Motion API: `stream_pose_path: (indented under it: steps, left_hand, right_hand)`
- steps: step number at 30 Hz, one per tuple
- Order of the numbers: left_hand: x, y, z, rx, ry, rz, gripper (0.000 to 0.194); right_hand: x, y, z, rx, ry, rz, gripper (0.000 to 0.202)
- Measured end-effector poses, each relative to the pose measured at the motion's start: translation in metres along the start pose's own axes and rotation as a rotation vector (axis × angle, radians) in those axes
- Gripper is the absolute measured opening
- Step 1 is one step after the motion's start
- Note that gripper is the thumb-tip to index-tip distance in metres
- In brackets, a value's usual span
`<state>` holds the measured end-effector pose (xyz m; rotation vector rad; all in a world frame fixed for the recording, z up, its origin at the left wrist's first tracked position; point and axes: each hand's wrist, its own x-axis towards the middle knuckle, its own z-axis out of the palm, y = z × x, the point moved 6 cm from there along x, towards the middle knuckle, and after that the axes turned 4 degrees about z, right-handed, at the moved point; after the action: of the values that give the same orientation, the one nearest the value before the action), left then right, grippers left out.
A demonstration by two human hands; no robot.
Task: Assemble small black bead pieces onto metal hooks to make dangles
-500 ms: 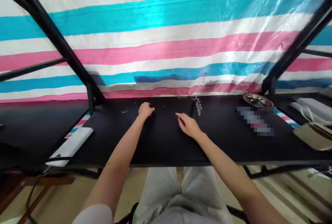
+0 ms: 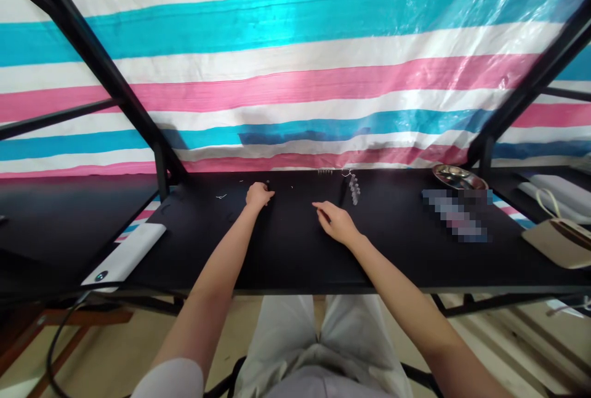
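The dark bit (image 2: 268, 183) by your left hand (image 2: 259, 195) is too small to identify; pixelation masks one item (image 2: 456, 216); the right edge crops the beige pouch (image 2: 554, 244).

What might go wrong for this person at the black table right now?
The small dark piece by the left hand barely stands out against the flat black tabletop, so it might easily be overlooked. The right hand lies near the knobbly grey strip; a careless sweep might knock it. The thin black cable hanging near the long white block might snag.
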<state>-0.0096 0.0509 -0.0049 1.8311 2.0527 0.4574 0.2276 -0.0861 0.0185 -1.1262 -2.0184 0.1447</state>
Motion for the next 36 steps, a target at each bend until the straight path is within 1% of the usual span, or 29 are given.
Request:
stream_pose_path:
  steps: [2, 4, 5, 7, 8, 9, 10, 11, 12, 13, 14, 15, 16, 18, 19, 21, 23, 26, 29, 33, 36]
  left_hand:
    - [-0.003, 0.000, -0.005, 0.000, -0.041, -0.023, 0.029]
    - [-0.010, 0.001, -0.011, 0.037, -0.080, -0.048, 0.040]
    - [-0.015, 0.003, -0.014, 0.066, -0.110, -0.048, 0.041]
    - [-0.029, 0.009, -0.018, 0.120, -0.184, -0.028, 0.041]
    - [-0.037, 0.016, -0.019, 0.139, -0.206, 0.014, 0.040]
    - [-0.046, 0.026, -0.020, 0.146, -0.226, 0.088, 0.039]
    - [-0.055, 0.038, -0.019, 0.142, -0.239, 0.179, 0.039]
    - [-0.066, 0.053, -0.017, 0.123, -0.250, 0.288, 0.041]
    - [-0.077, 0.069, -0.013, 0.089, -0.282, 0.410, 0.042]
    - [-0.088, 0.085, -0.007, 0.046, -0.323, 0.536, 0.043]
    - [-0.099, 0.100, 0.000, 0.019, -0.343, 0.636, 0.044]
    - [-0.107, 0.114, 0.006, 0.013, -0.336, 0.717, 0.046]
    - [-0.112, 0.126, 0.012, 0.029, -0.304, 0.771, 0.048]
    - [-0.117, 0.144, 0.028, 0.097, -0.250, 0.816, 0.055]
    - [-0.118, 0.151, 0.037, 0.135, -0.244, 0.820, 0.059]
    - [-0.115, 0.161, 0.052, 0.199, -0.219, 0.810, 0.063]
    - [-0.111, 0.168, 0.065, 0.258, -0.202, 0.815, 0.066]
    - [-0.105, 0.175, 0.077, 0.323, -0.171, 0.823, 0.063]
    - [-0.100, 0.177, 0.083, 0.342, -0.122, 0.815, 0.053]
    - [-0.098, 0.176, 0.084, 0.247, -0.020, 0.796, 0.038]
    - [-0.098, 0.171, 0.079, 0.127, 0.012, 0.772, 0.031]
  right_hand:
    - [0.000, 0.000, -0.002, -0.001, 0.020, -0.001, 0.031]
    - [0.001, 0.003, -0.009, -0.009, 0.099, 0.004, 0.029]
    - [0.001, 0.006, -0.016, -0.019, 0.170, 0.019, 0.028]
    - [-0.001, 0.016, -0.035, -0.061, 0.359, 0.091, 0.026]
    - [-0.003, 0.023, -0.046, -0.096, 0.456, 0.153, 0.026]
    - [-0.006, 0.031, -0.056, -0.141, 0.537, 0.232, 0.027]
    - [-0.008, 0.040, -0.065, -0.192, 0.586, 0.322, 0.028]
    - [-0.010, 0.049, -0.072, -0.243, 0.607, 0.420, 0.030]
    - [-0.012, 0.057, -0.077, -0.284, 0.583, 0.516, 0.032]
    - [-0.013, 0.066, -0.080, -0.313, 0.524, 0.608, 0.034]
    - [-0.014, 0.074, -0.080, -0.329, 0.437, 0.696, 0.036]
    - [-0.016, 0.081, -0.079, -0.336, 0.340, 0.776, 0.039]
    - [-0.018, 0.087, -0.077, -0.340, 0.244, 0.841, 0.041]
    - [-0.022, 0.094, -0.072, -0.348, 0.084, 0.931, 0.047]
    - [-0.024, 0.096, -0.068, -0.356, 0.022, 0.956, 0.049]
    - [-0.026, 0.099, -0.061, -0.375, -0.081, 0.979, 0.051]
    - [-0.027, 0.101, -0.054, -0.399, -0.155, 0.986, 0.048]
    - [-0.027, 0.105, -0.046, -0.436, -0.196, 0.984, 0.039]
    - [-0.027, 0.108, -0.042, -0.459, -0.195, 0.971, 0.035]
    - [-0.026, 0.111, -0.040, -0.466, -0.160, 0.943, 0.033]
    - [-0.026, 0.111, -0.039, -0.477, -0.121, 0.921, 0.032]
